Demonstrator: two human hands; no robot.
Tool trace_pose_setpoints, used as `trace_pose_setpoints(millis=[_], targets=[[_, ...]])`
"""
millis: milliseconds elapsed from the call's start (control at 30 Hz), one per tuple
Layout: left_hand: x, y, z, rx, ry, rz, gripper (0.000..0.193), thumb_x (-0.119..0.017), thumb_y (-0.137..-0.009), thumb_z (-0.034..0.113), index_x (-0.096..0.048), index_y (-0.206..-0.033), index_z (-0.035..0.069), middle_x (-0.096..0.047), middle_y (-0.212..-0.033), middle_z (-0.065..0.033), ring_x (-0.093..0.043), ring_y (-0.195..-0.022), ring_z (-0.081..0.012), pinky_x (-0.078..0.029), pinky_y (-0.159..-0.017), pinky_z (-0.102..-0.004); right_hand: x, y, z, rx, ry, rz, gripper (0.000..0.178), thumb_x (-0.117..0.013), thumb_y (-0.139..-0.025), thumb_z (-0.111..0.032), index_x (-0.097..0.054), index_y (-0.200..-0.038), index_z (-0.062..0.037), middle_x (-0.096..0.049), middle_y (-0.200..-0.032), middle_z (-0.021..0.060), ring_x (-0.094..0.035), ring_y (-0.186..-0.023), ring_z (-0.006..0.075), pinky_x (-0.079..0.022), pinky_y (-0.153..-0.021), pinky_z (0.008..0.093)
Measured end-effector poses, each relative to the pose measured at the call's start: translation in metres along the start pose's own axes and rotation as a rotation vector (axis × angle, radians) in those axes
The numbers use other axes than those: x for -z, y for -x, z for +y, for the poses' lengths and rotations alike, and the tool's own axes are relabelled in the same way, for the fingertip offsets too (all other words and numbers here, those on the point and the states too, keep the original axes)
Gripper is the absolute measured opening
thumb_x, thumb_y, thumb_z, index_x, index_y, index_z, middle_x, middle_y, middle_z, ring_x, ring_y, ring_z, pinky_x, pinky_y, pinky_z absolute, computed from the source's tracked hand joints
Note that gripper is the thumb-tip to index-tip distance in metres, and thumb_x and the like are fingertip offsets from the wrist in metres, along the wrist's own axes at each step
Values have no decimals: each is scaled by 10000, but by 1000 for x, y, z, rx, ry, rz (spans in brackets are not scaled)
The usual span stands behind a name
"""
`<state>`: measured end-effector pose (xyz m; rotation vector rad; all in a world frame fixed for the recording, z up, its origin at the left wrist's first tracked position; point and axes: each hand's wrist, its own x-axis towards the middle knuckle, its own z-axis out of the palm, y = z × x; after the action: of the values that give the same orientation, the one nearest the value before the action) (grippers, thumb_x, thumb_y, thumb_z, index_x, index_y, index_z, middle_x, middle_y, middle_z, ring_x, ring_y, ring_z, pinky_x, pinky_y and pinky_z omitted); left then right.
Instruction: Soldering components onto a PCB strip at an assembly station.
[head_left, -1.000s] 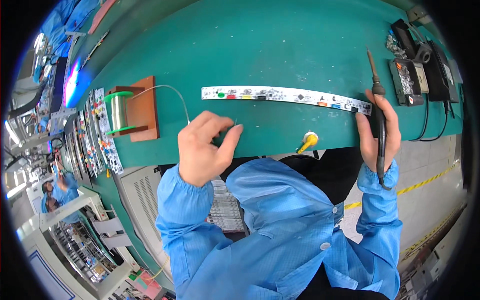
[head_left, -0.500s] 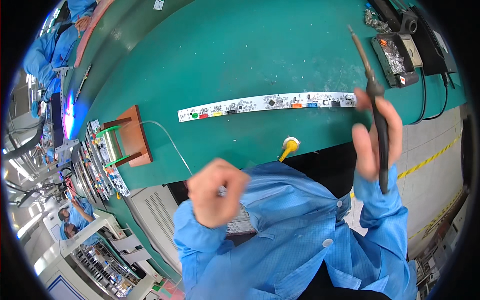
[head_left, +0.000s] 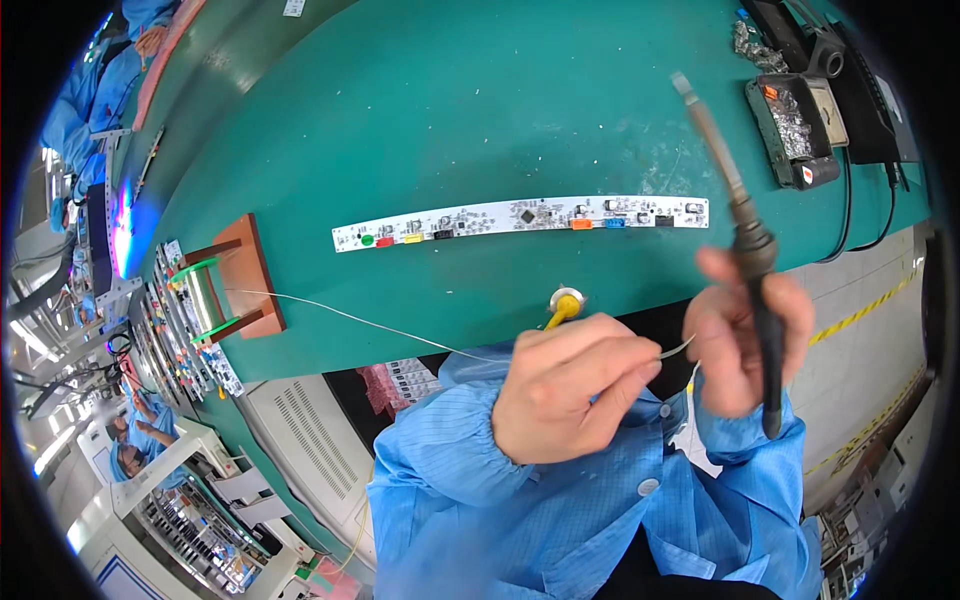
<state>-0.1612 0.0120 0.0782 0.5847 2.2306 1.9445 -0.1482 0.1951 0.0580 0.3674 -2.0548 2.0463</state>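
My left hand (head_left: 575, 390) pinches a thin solder wire (head_left: 380, 327) between thumb and fingers. A short end of wire sticks out toward my right hand (head_left: 745, 345), close to its fingertips; whether they touch it I cannot tell. That hand is wrapped round the dark handle of a soldering iron (head_left: 757, 250), its tip pointing up and away over the table. The wire leads back to a green-rimmed solder spool (head_left: 202, 298) at the left. Beyond my hands, a long white circuit board (head_left: 480, 221) with coloured connectors lies on the green table (head_left: 450, 130).
The spool sits on a brown wooden stand (head_left: 258, 270), with several populated boards (head_left: 170, 325) beside it. At far right are a tip-cleaning box (head_left: 790, 130) and a black soldering station (head_left: 880, 100) with cables. A yellow plug (head_left: 566, 305) is at the table's front edge. Co-workers (head_left: 85, 95) sit at left.
My left hand has moved right, bringing the solder wire across toward my right hand. The right hand has shifted slightly down with the soldering iron. My view has shifted a little.
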Motion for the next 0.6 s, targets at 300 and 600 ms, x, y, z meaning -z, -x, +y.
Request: trace_pose_setpoints(millis=[300,600], targets=[[-8,-39,-24,-83,-319,358,139,-649,-677,-94,-541,-710,-13,-620,-995,-189,-533,-524,-78,-379,-421,-211,75,-51,-2,-184,2,-2,553,-425,-951,-426,-558,-1114,85,-613,-888,191,-564,-642,188,-449,-604,284],[-7,-41,-31,1,-279,284,132,-600,-670,-78,-494,-652,-2,-613,-1058,-226,-449,-449,-21,-310,-378,-193,74,-73,-6,-462,42,-37,260,-579,-799,-196,-640,-902,35,-607,-731,106,-507,-474,111,-394,-445,232]])
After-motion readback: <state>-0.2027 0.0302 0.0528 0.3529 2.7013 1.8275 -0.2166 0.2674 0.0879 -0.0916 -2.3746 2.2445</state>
